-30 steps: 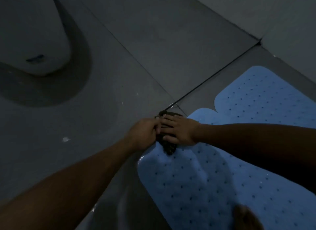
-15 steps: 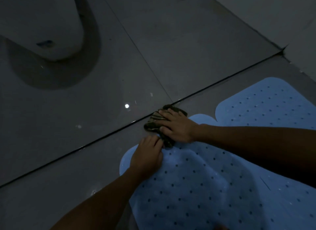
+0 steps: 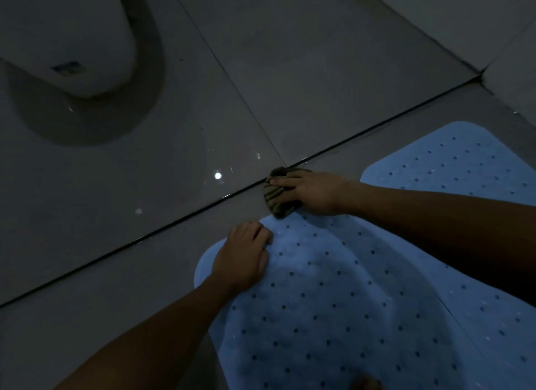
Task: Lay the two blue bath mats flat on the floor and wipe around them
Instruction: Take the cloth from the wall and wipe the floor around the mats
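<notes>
Two blue perforated bath mats lie on the dim tiled floor: the near mat (image 3: pixel 333 302) fills the lower right, the far mat (image 3: pixel 452 163) lies beyond my right arm. My right hand (image 3: pixel 313 191) presses a dark striped cloth (image 3: pixel 278 198) on the tile at the near mat's top edge, fingers fairly straight over it. My left hand (image 3: pixel 243 257) rests on the near mat's upper left edge with the fingers bent, knuckles up. Whether it pinches the edge is hidden.
A white toilet base (image 3: pixel 66 35) stands at the upper left with a dark shadow around it. Dark grout lines (image 3: pixel 174 227) cross the glossy grey tiles. A wall (image 3: pixel 493 18) runs along the upper right. Something brown (image 3: pixel 367 384) pokes in at the bottom edge.
My left hand has drawn back from the cloth down onto the near mat's edge. My right hand keeps the cloth, shifted slightly along the grout line. The view moved closer.
</notes>
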